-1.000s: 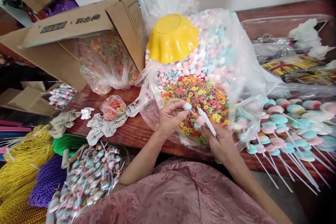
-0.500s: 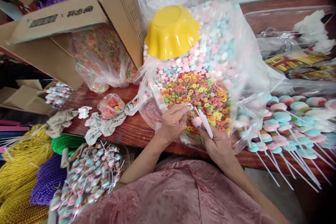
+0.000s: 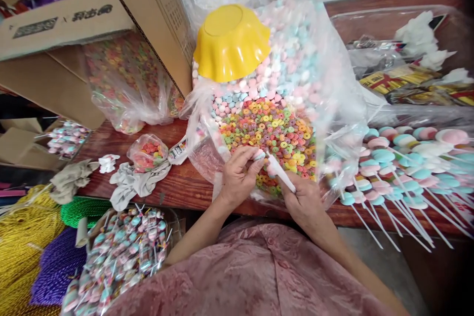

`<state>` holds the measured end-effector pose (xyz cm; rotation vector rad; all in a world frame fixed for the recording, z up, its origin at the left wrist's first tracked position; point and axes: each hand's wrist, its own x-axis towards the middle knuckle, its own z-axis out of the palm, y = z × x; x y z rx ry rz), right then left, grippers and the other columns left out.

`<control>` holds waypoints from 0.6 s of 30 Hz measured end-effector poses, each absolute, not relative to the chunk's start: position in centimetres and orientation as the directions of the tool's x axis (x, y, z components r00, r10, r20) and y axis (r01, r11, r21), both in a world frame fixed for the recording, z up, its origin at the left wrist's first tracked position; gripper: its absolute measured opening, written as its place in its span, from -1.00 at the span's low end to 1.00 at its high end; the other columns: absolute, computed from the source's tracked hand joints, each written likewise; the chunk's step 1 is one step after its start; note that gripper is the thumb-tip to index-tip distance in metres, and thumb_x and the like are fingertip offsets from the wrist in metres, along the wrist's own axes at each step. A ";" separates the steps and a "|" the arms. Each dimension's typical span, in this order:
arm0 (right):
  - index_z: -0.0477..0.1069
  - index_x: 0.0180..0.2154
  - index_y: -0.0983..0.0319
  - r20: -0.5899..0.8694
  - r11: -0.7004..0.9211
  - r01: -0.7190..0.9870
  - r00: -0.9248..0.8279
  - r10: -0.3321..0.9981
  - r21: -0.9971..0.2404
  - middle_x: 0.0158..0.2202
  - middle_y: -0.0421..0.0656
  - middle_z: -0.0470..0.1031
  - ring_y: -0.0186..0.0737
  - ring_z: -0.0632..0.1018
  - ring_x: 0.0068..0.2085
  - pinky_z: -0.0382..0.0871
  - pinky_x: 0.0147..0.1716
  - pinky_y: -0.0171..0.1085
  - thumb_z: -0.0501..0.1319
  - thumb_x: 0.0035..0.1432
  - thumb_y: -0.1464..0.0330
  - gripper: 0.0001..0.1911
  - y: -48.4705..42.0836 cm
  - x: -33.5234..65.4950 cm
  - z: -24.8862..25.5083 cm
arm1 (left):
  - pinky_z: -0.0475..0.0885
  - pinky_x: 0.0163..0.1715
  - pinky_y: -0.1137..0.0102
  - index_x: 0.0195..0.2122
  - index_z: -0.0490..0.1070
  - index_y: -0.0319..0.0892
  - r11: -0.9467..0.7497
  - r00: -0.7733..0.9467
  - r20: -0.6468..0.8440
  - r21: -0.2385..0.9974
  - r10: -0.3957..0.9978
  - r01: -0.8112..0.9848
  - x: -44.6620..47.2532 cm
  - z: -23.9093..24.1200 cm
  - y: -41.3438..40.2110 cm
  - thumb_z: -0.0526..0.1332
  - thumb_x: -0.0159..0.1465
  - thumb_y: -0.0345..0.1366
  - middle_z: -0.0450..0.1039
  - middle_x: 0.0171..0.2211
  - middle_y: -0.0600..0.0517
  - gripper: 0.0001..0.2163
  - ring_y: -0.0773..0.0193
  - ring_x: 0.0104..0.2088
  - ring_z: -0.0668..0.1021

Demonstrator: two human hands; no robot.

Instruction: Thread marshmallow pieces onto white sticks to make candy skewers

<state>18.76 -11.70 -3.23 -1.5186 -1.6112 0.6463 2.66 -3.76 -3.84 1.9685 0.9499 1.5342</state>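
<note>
My left hand is closed, pinching a small pale marshmallow between thumb and fingers. Close beside it on the right, my right hand grips a bundle of white sticks, whose tips point toward the marshmallow. A pinkish piece shows partly behind the sticks; whether it is on one of them I cannot tell. Both hands are over a heap of colourful gummy rings. Behind that heap, pink, blue and white marshmallows spread over clear plastic.
An upturned yellow bowl rests on the marshmallows. At left stands a cardboard box holding bagged gummy rings. Marshmallow skewers lie at right, their sticks overhanging the table edge. Wrapped skewers fill a container below left.
The view has shifted, so the table's things sit further left. My left fingers have curled in, and the marshmallow in them shows more plainly near the stick tips. My right hand keeps the sticks.
</note>
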 end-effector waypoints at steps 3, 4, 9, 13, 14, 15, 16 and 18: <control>0.45 -0.38 0.23 0.202 0.143 0.555 0.046 0.978 -0.819 -0.53 -0.24 0.38 -0.31 0.33 -0.52 0.14 -0.49 -0.31 0.05 0.29 0.41 -0.75 -12.2 18.6 -3.1 | 0.55 -0.10 0.33 -0.05 0.57 -0.14 -0.589 0.154 0.570 0.790 0.807 0.168 3.2 -3.7 -3.8 0.26 0.34 -0.23 0.57 -0.13 -0.08 -0.79 0.25 -0.12 0.60; 0.45 -0.37 0.23 0.201 0.138 0.553 0.053 0.978 -0.821 -0.53 -0.25 0.37 -0.31 0.32 -0.52 0.14 -0.49 -0.31 0.05 0.29 0.41 -0.76 -12.4 18.7 -3.0 | 0.55 -0.08 0.33 -0.07 0.58 -0.14 -0.557 0.151 0.538 0.819 0.829 0.138 3.4 -3.8 -3.9 0.26 0.34 -0.21 0.58 -0.13 -0.08 -0.79 0.25 -0.12 0.61; 0.41 -0.39 0.21 0.194 0.114 0.566 0.083 0.978 -0.816 -0.56 -0.26 0.32 -0.31 0.29 -0.52 0.12 -0.49 -0.31 0.06 0.29 0.40 -0.77 -13.0 19.4 -3.0 | 0.59 -0.10 0.33 -0.08 0.59 -0.16 -0.351 0.124 0.347 0.936 0.930 0.015 4.3 -4.0 -5.1 0.28 0.32 -0.15 0.64 -0.14 -0.06 -0.75 0.25 -0.18 0.66; 0.38 -0.42 0.21 0.195 0.117 0.554 0.084 0.977 -0.825 -0.56 -0.27 0.30 -0.31 0.29 -0.52 0.10 -0.48 -0.31 0.07 0.25 0.43 -0.79 -13.1 20.0 -3.5 | 0.59 -0.05 0.30 -0.12 0.61 -0.15 -0.465 0.142 0.456 0.885 0.879 0.035 4.8 -3.8 -6.2 0.29 0.32 -0.23 0.65 -0.14 -0.06 -0.82 0.24 -0.14 0.66; 0.37 -0.44 0.21 0.197 0.117 0.550 0.087 0.977 -0.827 -0.56 -0.26 0.29 -0.31 0.29 -0.52 0.10 -0.48 -0.31 0.06 0.24 0.44 -0.79 -13.1 20.0 -3.6 | 0.59 -0.05 0.30 -0.12 0.61 -0.16 -0.497 0.164 0.485 0.867 0.859 0.042 4.9 -3.7 -6.5 0.29 0.33 -0.26 0.65 -0.13 -0.07 -0.83 0.24 -0.14 0.66; 0.37 -0.45 0.21 0.200 0.119 0.547 0.090 0.976 -0.829 -0.56 -0.26 0.30 -0.31 0.29 -0.52 0.10 -0.48 -0.30 0.06 0.24 0.44 -0.78 -13.1 19.9 -3.6 | 0.59 -0.05 0.30 -0.11 0.60 -0.16 -0.518 0.188 0.500 0.854 0.845 0.055 5.1 -3.7 -6.6 0.27 0.34 -0.28 0.65 -0.12 -0.08 -0.83 0.24 -0.13 0.66; 0.37 -0.45 0.22 0.205 0.121 0.545 0.095 0.974 -0.830 -0.56 -0.26 0.30 -0.31 0.29 -0.52 0.11 -0.48 -0.30 0.06 0.24 0.44 -0.78 -13.1 19.9 -3.7 | 0.58 -0.06 0.31 -0.10 0.60 -0.17 -0.531 0.214 0.507 0.844 0.835 0.072 5.2 -3.7 -6.8 0.26 0.35 -0.30 0.65 -0.12 -0.09 -0.83 0.24 -0.13 0.66; 0.39 -0.45 0.22 0.217 0.126 0.539 0.108 0.970 -0.833 -0.56 -0.26 0.31 -0.31 0.29 -0.53 0.12 -0.49 -0.30 0.06 0.25 0.42 -0.76 -12.9 19.9 -3.7 | 0.58 -0.09 0.33 -0.10 0.60 -0.19 -0.545 0.279 0.501 0.832 0.819 0.107 5.5 -3.6 -6.7 0.22 0.37 -0.30 0.64 -0.15 -0.09 -0.82 0.24 -0.14 0.65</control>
